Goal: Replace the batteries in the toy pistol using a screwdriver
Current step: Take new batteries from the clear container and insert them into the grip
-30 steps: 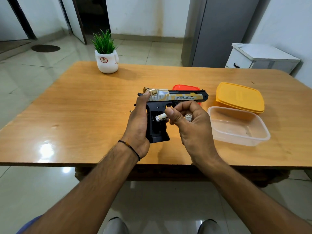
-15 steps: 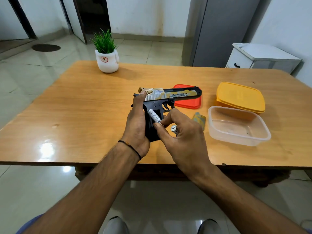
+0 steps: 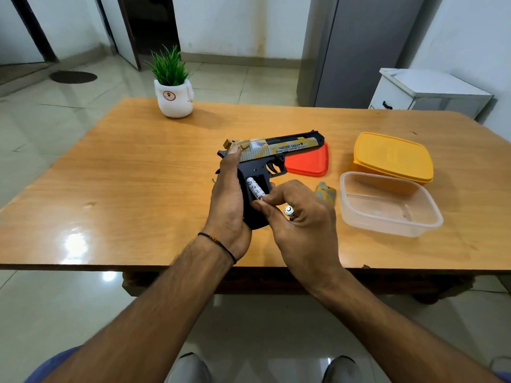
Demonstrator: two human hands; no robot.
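While the left hand (image 3: 228,208) clasps the toy pistol (image 3: 276,151), the right hand (image 3: 302,230) pinches a battery (image 3: 255,188).

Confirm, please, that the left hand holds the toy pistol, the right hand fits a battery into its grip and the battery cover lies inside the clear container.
Almost: in the head view the battery cover lies beside the clear container, not inside it. The left hand holds the toy pistol and the right hand fits a battery into its grip.
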